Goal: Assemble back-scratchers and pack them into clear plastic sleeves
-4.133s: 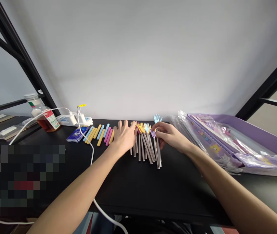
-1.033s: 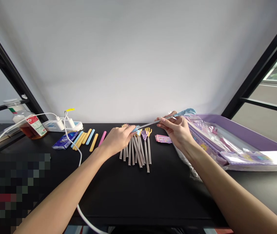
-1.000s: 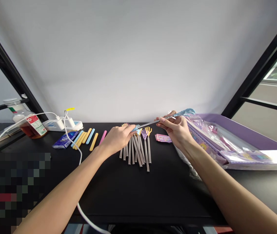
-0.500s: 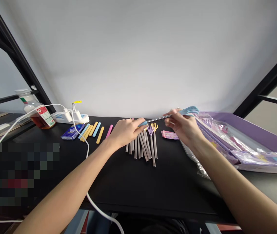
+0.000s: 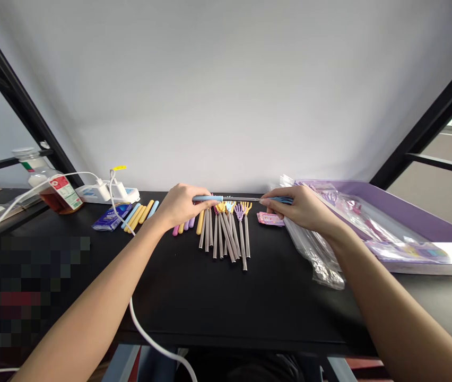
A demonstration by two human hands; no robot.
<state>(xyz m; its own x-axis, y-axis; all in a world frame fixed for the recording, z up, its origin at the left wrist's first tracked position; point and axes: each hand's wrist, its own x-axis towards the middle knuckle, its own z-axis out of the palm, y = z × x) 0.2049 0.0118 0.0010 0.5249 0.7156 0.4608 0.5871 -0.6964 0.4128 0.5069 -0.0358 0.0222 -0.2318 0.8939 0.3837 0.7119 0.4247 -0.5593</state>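
A blue telescopic back scratcher is held level above the table between both my hands. My left hand is closed round its blue handle. My right hand is closed round the blue head end, so the claw is mostly hidden. Bare metal rod shows between the hands. Below lie several back scratchers without handles, their metal rods side by side; one has a purple claw. Loose coloured handles, yellow, blue, pink and purple, lie to the left and partly behind my left hand.
Pink cards and clear plastic bags lie right of the rods, beside a purple box. At left are a blue packet, a power strip, a bottle and a white cable crossing the black table.
A blue back scratcher left the table and is now in both hands. Its blue handle now shows beyond my left hand, and my right hand has turned over its head. The pink cards came into sight.
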